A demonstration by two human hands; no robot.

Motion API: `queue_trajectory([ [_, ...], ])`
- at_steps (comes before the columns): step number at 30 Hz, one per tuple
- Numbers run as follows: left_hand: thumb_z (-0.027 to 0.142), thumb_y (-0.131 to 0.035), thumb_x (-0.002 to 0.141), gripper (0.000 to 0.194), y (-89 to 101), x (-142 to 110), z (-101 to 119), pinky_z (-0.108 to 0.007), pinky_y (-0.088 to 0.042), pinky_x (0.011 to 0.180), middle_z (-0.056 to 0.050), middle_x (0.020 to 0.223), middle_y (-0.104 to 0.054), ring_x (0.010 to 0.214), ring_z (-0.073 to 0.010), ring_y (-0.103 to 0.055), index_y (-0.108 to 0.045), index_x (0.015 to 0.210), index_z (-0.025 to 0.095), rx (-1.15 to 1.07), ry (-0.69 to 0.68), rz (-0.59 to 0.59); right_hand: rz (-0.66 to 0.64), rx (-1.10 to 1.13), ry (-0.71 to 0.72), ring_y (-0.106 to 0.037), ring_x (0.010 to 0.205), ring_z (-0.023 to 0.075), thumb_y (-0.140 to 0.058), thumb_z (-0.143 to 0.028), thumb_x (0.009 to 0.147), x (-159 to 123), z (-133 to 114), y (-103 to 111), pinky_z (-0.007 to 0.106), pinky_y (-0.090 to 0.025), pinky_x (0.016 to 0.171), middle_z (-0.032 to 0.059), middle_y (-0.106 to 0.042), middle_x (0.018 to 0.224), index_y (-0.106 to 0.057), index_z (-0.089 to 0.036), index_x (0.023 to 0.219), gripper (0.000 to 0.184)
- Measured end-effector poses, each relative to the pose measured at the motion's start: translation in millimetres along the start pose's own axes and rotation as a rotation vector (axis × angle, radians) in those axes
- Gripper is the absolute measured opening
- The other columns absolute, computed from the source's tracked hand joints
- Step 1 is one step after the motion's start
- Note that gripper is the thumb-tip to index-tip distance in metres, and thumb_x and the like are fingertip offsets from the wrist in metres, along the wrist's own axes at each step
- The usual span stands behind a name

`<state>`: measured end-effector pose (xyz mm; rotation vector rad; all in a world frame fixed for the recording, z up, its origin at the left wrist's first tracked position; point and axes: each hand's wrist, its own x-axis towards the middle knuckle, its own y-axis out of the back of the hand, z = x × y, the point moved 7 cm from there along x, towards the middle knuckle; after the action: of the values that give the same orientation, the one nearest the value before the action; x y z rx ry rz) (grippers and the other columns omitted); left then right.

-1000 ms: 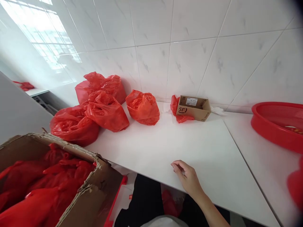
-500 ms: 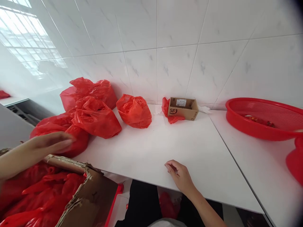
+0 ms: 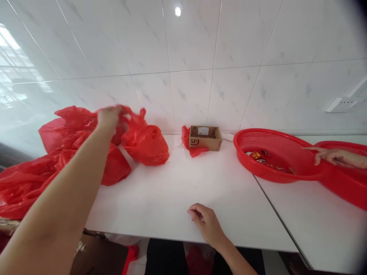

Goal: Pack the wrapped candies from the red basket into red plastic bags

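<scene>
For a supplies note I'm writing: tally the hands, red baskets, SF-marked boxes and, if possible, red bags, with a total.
Hands: 3 (left hand, right hand, another person's hand)
Red baskets: 2
SF-marked box: 1
Red bags: overlapping, no sure count
Total without bags: 6

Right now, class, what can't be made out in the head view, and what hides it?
All in the head view:
1. Left hand: motion blur obscures how its fingers meet the red plastic.
2. Nearby red bag: contents hidden by its gathered plastic.
3. Small cardboard box: floor hidden behind its front wall.
4. White label: print too small.
5. Co-worker's hand: arm cut off by the right edge.
</scene>
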<state>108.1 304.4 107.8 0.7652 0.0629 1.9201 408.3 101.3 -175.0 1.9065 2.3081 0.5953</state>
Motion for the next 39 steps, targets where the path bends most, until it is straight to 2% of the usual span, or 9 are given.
queue_trajectory([
  [4,0.031,-0.034,0.100,0.042,23.9,21,32,-0.029,-0.048,0.081,-0.014,0.129,-0.055,0.103,-0.0166,-0.059,-0.040,0.127,0.000,-0.167,-0.031,0.220,-0.005,0.005,0.010,-0.047,0.060,0.0133,-0.043,-0.035,0.096,1,0,0,0.024,-0.038,0.056,-0.0007,-0.054,0.067,-0.060,-0.021,0.080,0.028],
  [9,0.036,-0.039,0.097,0.044,7.4,-13,52,-0.029,-0.045,0.085,-0.013,0.127,-0.057,0.105,-0.0172,-0.060,-0.043,0.121,0.000,-0.362,-0.046,0.119,-0.025,0.043,-0.032,-0.048,0.063,0.0137,-0.045,-0.041,0.096,2,4,-2,0.025,-0.039,0.056,-0.0002,-0.054,0.068,-0.061,-0.021,0.079,0.031],
  [12,0.044,-0.057,0.088,0.038,-36.2,-70,46,-0.031,-0.048,0.083,-0.007,0.107,-0.065,0.099,-0.0189,-0.063,-0.056,0.097,0.007,-0.479,0.002,-0.096,-0.005,0.266,-0.109,-0.055,0.067,0.0148,-0.049,-0.050,0.092,12,5,8,0.027,-0.046,0.062,0.0012,-0.059,0.073,-0.062,-0.021,0.093,0.032],
  [16,0.047,-0.064,0.081,0.036,-113.0,-180,18,-0.033,-0.053,0.077,-0.005,0.084,-0.066,0.082,-0.0188,-0.065,-0.055,0.069,0.014,-0.619,0.233,-0.443,0.158,0.638,-0.129,-0.064,0.096,0.0197,-0.049,-0.057,0.090,29,-11,44,0.033,-0.056,0.072,0.0096,-0.060,0.122,-0.043,-0.029,0.132,0.052],
  [20,0.049,-0.062,0.083,0.039,-157.2,-275,-4,-0.031,-0.052,0.067,-0.002,0.068,-0.058,0.065,-0.0143,-0.057,-0.054,0.064,0.016,-0.756,0.469,-0.662,0.096,0.721,-0.086,-0.063,0.106,0.0222,-0.060,-0.050,0.086,35,-34,60,0.035,-0.057,0.079,0.0074,-0.060,0.125,-0.050,-0.028,0.126,0.047],
  [28,0.047,-0.073,0.075,0.035,-105.5,-297,-60,-0.016,-0.037,0.048,0.010,0.042,-0.021,0.041,-0.0041,-0.022,-0.062,0.063,0.016,-0.864,0.718,-0.440,0.517,0.551,-0.126,-0.050,0.057,0.0117,-0.068,-0.043,0.078,15,11,116,0.025,-0.045,0.057,-0.0042,-0.053,0.062,-0.055,-0.020,0.083,0.027],
  [33,0.037,-0.087,0.056,0.031,-52.8,-286,-81,-0.017,-0.039,0.042,0.007,0.045,-0.045,0.040,-0.0063,-0.040,-0.063,0.062,0.018,-0.837,0.790,-0.104,0.859,0.515,-0.116,-0.038,0.048,0.0089,-0.067,-0.039,0.077,-6,21,173,0.024,-0.043,0.056,-0.0108,-0.036,0.049,-0.050,-0.022,0.084,0.025],
  [36,0.035,-0.084,0.062,0.027,-62.2,-290,-61,-0.023,-0.051,0.057,0.001,0.066,-0.065,0.060,-0.0147,-0.061,-0.071,0.081,0.020,-0.729,0.691,-0.261,0.738,0.389,-0.017,-0.050,0.057,0.0118,-0.063,-0.040,0.083,-12,-26,158,0.028,-0.049,0.063,-0.0051,-0.051,0.060,-0.054,-0.022,0.089,0.021],
  [39,0.039,-0.075,0.075,0.032,-91.6,-302,-27,-0.030,-0.054,0.069,-0.004,0.087,-0.071,0.075,-0.0203,-0.064,-0.072,0.102,0.024,-0.630,0.536,-0.557,0.387,0.123,0.190,-0.063,0.090,0.0199,-0.061,-0.039,0.086,-11,-91,100,0.035,-0.051,0.081,0.0052,-0.065,0.095,-0.059,-0.025,0.106,0.025],
])
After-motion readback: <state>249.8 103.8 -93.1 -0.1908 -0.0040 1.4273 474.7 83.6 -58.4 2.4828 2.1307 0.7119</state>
